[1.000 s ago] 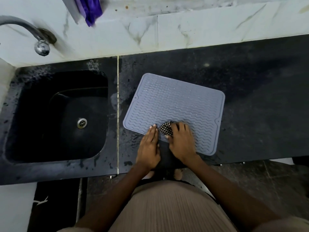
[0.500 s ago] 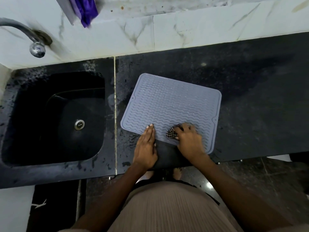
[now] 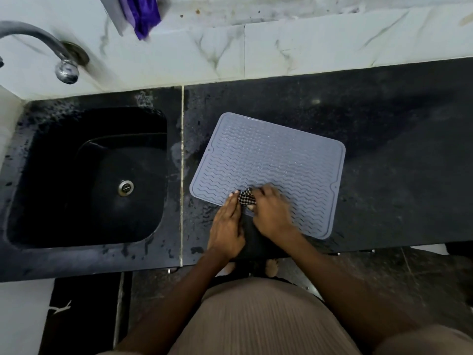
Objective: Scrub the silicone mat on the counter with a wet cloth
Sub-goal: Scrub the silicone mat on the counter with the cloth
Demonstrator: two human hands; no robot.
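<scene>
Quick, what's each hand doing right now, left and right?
Left hand: open, fingers straight, pressing flat on the silicone mat at its near edge.
Right hand: closed on the checkered cloth, pressing it on the mat.

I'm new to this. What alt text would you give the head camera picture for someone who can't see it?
Seen from above, a person's right hand rubs a checked cloth on a grey ridged silicone mat while the left hand rests flat on the mat's near left edge. The mat lies on a dark counter, right of a black sink with a tap.
</scene>
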